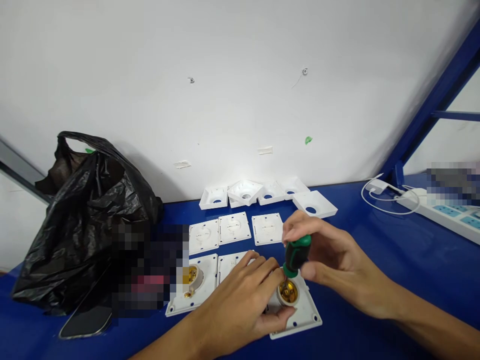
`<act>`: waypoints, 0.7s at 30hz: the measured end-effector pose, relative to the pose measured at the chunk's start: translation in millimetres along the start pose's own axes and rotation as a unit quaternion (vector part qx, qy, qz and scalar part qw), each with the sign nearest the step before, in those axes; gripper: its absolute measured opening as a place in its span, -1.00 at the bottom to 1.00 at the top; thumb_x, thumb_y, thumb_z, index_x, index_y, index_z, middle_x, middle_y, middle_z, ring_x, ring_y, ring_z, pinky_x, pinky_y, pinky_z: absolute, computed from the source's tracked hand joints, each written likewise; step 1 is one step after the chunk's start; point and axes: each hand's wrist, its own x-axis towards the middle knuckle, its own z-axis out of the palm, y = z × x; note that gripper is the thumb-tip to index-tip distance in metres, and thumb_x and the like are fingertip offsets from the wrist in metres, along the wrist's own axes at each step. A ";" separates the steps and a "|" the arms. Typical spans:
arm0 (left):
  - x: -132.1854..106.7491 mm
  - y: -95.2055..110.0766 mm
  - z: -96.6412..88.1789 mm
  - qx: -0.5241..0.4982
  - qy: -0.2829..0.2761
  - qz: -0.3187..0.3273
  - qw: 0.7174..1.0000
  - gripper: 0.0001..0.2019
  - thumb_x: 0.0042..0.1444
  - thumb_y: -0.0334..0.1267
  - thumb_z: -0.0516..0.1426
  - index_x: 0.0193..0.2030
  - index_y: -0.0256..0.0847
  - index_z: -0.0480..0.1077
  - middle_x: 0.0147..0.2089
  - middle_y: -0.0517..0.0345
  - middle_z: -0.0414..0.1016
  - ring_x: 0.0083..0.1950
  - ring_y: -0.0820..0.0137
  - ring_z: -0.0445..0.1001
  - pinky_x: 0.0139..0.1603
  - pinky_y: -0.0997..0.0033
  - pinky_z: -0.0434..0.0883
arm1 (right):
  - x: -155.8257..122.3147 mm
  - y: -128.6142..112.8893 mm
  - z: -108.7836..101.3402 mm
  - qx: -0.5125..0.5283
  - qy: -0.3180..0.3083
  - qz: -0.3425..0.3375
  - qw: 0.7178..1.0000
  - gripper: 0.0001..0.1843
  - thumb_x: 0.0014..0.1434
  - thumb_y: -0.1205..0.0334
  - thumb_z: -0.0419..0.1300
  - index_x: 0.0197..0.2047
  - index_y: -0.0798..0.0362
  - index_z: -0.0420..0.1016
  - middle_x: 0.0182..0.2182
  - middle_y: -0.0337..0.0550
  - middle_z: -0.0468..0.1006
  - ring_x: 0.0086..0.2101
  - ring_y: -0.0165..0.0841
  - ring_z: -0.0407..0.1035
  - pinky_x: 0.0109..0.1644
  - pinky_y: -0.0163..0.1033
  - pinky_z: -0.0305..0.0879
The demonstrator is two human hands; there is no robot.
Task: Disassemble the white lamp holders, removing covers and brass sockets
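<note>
My right hand [330, 255] grips a screwdriver [298, 256] with a green and black handle, tip down inside a round lamp socket [288, 291]. The socket has a brass-coloured inside and stands on a square white base plate [300, 322]. Fingers and thumb of my left hand [247, 295] close around the socket's left side and partly cover the plate. To the left, another base plate [204, 295] bears a similar lamp socket [195, 276], with a small brass piece [188, 294] beside it. My left hand partly hides one more white plate [228, 262].
Behind lie several plain white plates [234, 226] and, along the wall, white covers with round holes [315, 204]. A black plastic bag [93, 215] and a phone [86, 320] are at left. On the right are a power strip [442, 212] and white cable [390, 212].
</note>
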 end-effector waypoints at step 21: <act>-0.3 -2.2 2.6 0.002 -0.007 0.000 1.000 -0.75 0.35 -0.12 0.23 0.06 -0.16 0.38 -0.06 0.10 0.56 -0.03 0.18 0.54 0.19 0.07 0.39 | -1.4 2.2 2.8 -0.020 0.032 0.008 0.999 -0.67 0.37 0.21 0.31 0.16 -0.27 0.56 -0.03 -0.19 0.54 -0.04 -0.36 0.45 0.08 -0.22 0.48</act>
